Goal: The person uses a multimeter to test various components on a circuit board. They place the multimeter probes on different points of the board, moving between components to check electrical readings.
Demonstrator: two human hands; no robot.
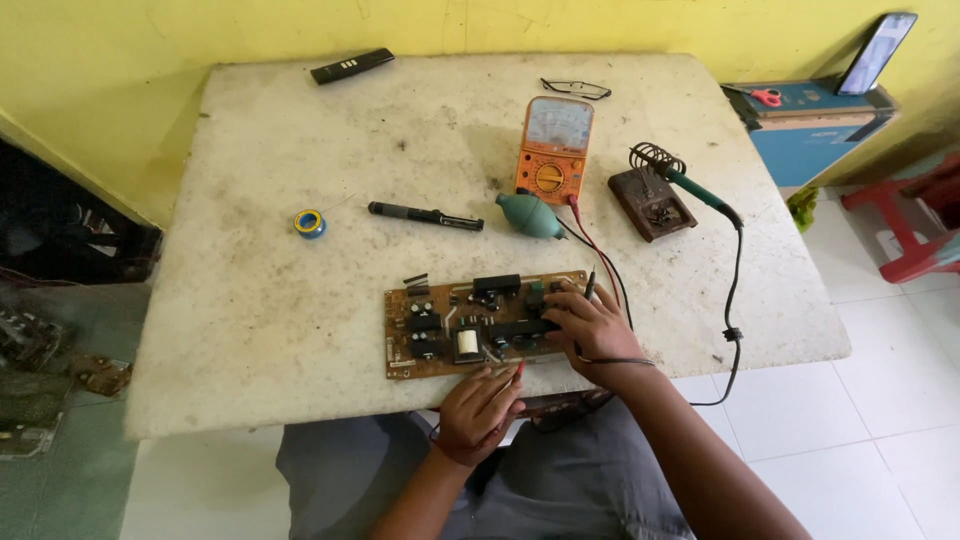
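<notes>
Worktop [300, 300]: pale, stained slab; fills most of the view.
Circuit board [440, 330]: brown, flat at the 6 o'clock edge of the worktop, under both hands.
Multimeter [553, 150]: orange, at 12 o'clock from the board; red and black leads run down to the hands.
Soldering stand [650, 203]: wooden block at 2 o'clock, green-handled iron [700, 190] resting in its coil, cord trailing off the edge.
Blower bulb [530, 216]: teal, between multimeter and board.
Black pen-like tool [425, 215]: at 11 o'clock from the board.
Solder spool [309, 223]: at 10 o'clock.
Right hand [590, 325]: palm down on the board's right end, fingers curled, pinching a black probe [590, 285].
Left hand [480, 408]: at the board's near edge, fingers closed on a red probe [519, 368].
</notes>
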